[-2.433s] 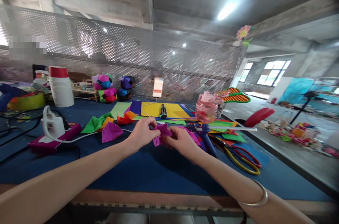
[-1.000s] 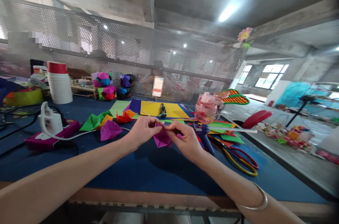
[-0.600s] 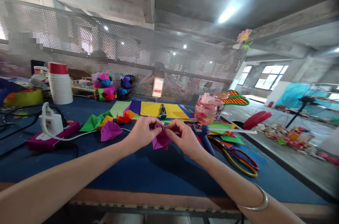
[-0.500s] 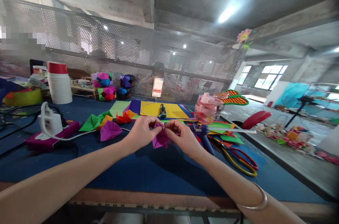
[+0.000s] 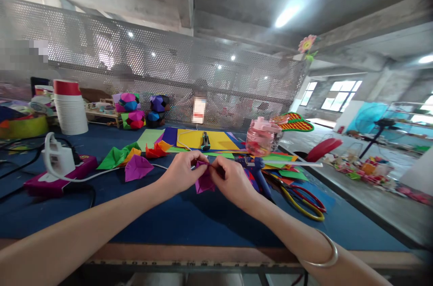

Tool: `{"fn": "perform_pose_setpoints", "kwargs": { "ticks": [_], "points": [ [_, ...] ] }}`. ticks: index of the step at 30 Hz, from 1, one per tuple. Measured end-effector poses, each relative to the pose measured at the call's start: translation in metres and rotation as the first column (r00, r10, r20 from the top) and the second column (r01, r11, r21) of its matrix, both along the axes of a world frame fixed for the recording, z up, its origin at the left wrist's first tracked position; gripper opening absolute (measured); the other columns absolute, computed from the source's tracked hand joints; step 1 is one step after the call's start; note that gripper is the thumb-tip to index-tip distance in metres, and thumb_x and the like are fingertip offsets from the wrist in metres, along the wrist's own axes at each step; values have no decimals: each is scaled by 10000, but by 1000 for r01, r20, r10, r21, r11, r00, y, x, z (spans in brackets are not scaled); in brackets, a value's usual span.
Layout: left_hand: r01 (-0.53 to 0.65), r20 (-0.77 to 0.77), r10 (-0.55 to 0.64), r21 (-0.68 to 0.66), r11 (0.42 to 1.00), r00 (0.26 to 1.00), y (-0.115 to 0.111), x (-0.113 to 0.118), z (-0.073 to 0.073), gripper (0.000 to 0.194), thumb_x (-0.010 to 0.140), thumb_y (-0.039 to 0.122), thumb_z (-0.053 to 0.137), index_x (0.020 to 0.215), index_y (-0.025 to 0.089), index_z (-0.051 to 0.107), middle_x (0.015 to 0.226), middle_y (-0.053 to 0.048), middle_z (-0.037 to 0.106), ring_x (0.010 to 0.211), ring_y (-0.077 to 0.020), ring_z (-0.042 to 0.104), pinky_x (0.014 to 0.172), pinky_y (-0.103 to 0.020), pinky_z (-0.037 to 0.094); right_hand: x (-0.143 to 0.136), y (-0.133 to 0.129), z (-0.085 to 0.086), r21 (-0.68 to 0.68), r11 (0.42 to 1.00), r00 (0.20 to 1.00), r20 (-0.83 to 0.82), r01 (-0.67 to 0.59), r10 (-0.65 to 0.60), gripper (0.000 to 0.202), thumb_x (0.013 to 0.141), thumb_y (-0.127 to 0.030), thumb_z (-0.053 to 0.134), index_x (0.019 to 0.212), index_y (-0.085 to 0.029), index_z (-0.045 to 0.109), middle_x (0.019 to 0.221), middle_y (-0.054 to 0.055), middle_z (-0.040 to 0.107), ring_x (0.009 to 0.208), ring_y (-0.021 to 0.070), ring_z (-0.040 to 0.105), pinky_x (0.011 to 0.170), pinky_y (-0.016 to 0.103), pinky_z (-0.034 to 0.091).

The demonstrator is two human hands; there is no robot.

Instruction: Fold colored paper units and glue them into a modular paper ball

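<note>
Both hands pinch a folded piece of purple paper [image 5: 204, 182] above the blue table mat, near the middle of the view. My left hand [image 5: 186, 169] grips its upper left edge between thumb and fingers. At the upper right, my right hand [image 5: 233, 180] has its thumb and fingertips closed on the paper. The fingers hide its top part. To the left on the mat lie another folded purple paper [image 5: 138, 168], a green folded paper [image 5: 117, 156] and an orange-red one [image 5: 157, 149]. Beside my right hand rests a blue glue gun [image 5: 259, 173].
Right of the glue gun lie scissors [image 5: 302, 200] with red and yellow handles. A pink bottle [image 5: 260, 136] stands behind. A cutter [image 5: 205, 141] lies on yellow paper [image 5: 223, 140]. At left are a power strip [image 5: 61, 177], cables and stacked paper cups [image 5: 70, 110].
My right hand's fingers have curled in closer, and the purple paper has turned slightly and sits a little lower. The whole view has shifted slightly.
</note>
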State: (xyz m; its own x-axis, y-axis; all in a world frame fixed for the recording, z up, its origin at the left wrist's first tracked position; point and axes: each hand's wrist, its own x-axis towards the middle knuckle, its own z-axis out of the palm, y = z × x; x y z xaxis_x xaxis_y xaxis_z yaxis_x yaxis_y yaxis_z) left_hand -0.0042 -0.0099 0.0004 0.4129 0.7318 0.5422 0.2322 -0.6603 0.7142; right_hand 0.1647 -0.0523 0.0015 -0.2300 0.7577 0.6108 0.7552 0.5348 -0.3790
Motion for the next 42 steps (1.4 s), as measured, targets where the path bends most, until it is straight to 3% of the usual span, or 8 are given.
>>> {"fn": "perform_pose_setpoints", "kwargs": {
  "ticks": [6, 12, 18, 22, 27, 33, 38, 42],
  "points": [
    [-76, -83, 89, 148, 986, 992, -1, -3, 0, 132, 748, 100, 566, 774, 155, 684, 753, -18, 703, 704, -140, 624, 648, -237, 431, 2, 1, -4, -52, 997, 998, 24, -59, 60, 109, 887, -155, 502, 812, -187, 573, 738, 7, 649, 646, 129, 569, 594, 230, 356],
    [-118, -91, 136, 181, 976, 987, -4, 2, -3, 101, 704, 71, 566, 686, 153, 622, 691, -7, 644, 656, -127, 568, 619, -234, 389, 1, 3, -6, -29, 1000, 997, 70, -12, 14, 121, 831, -100, 531, 752, -191, 546, 686, -5, 624, 618, 134, 558, 580, 238, 341],
    [-154, -40, 163, 175, 972, 986, -13, 8, -5, 130, 656, 49, 519, 610, 170, 513, 626, 21, 552, 607, -112, 499, 587, -231, 349, -2, 0, -9, 193, 980, 959, 267, 47, -98, 138, 820, -81, 513, 741, -193, 495, 722, 29, 572, 656, 172, 501, 586, 278, 346],
    [-157, -3, 159, 123, 980, 987, -17, 10, -8, 133, 645, 60, 521, 599, 179, 481, 615, 27, 540, 603, -113, 487, 578, -231, 347, -4, -4, -12, 372, 928, 846, 488, 19, -213, 123, 876, -113, 474, 786, -172, 535, 778, 81, 577, 742, 228, 497, 665, 331, 389],
    [-154, 23, 152, 103, 983, 988, -20, 10, -10, 132, 655, 73, 517, 598, 185, 475, 607, 29, 537, 603, -116, 491, 585, -230, 365, -7, -7, -13, 419, 908, 775, 567, 21, -280, 131, 875, -98, 468, 802, -169, 550, 781, 94, 585, 747, 243, 501, 677, 353, 390],
    [-151, 57, 148, 47, 987, 987, -11, 10, -2, 76, 688, 108, 536, 660, 178, 551, 666, 10, 599, 661, -135, 561, 642, -247, 425, -4, -5, 0, 36, 997, 992, 101, 67, -70, 133, 920, -190, 460, 801, -193, 519, 758, 24, 604, 675, 160, 538, 597, 272, 381],
    [-227, 162, 235, -67, 972, 958, 8, 3, 1, 51, 726, 196, 570, 729, 165, 611, 734, -22, 657, 723, -166, 624, 723, -289, 481, -5, 2, -3, -253, 967, 977, -212, -22, -33, 226, 898, -416, 533, 947, -195, 537, 733, -7, 629, 620, 140, 563, 548, 248, 393],
    [-255, 203, 265, -74, 964, 943, 11, 1, 1, 57, 732, 198, 579, 749, 161, 618, 756, -25, 666, 746, -166, 639, 742, -292, 499, -7, 7, -10, -433, 869, 915, -400, -240, 53, 223, 873, -404, 535, 913, -185, 532, 772, 26, 668, 661, 155, 623, 537, 245, 455]
  ]
}}
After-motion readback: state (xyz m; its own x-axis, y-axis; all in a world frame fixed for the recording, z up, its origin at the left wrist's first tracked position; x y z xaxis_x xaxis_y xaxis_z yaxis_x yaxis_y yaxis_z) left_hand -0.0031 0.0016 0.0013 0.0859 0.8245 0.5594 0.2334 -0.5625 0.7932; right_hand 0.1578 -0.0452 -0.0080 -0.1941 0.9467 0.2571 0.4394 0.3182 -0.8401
